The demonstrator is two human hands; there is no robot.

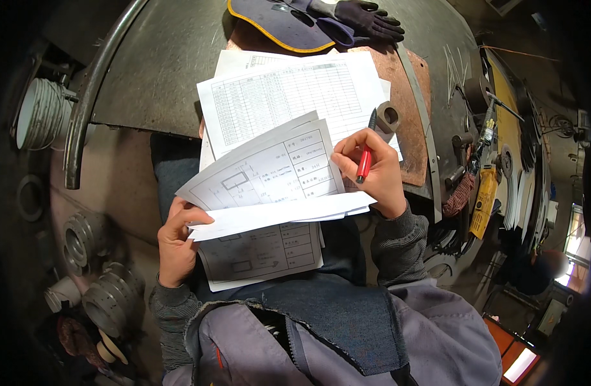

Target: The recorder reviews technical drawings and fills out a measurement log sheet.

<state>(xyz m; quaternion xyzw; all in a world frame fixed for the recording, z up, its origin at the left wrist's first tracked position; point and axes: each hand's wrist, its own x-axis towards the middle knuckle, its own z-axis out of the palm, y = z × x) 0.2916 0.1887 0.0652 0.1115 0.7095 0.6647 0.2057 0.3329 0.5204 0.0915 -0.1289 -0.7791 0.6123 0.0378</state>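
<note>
My left hand (177, 244) pinches the left edge of a sheaf of printed drawing sheets (263, 170), above my lap. The sheets are folded over, so a white strip crosses the middle and part of a drawing shows below it. My right hand (385, 177) is closed around a red marker pen (365, 163) with a dark tip pointing up and away. Its fingertips also touch the right edge of the top sheet. Beyond the sheaf, a sheet with a printed table (279, 96) lies on more papers. A thick metal nut or collar (390, 116) rests at their right edge.
The papers lie on a copper-coloured plate (416, 128) on the dark metal bench (160, 71). A welding mask (279, 22) and dark gloves (369, 22) lie at the far side. Metal rings (112, 299) stand at left; tools and a yellow level-like bar (483, 206) are at right.
</note>
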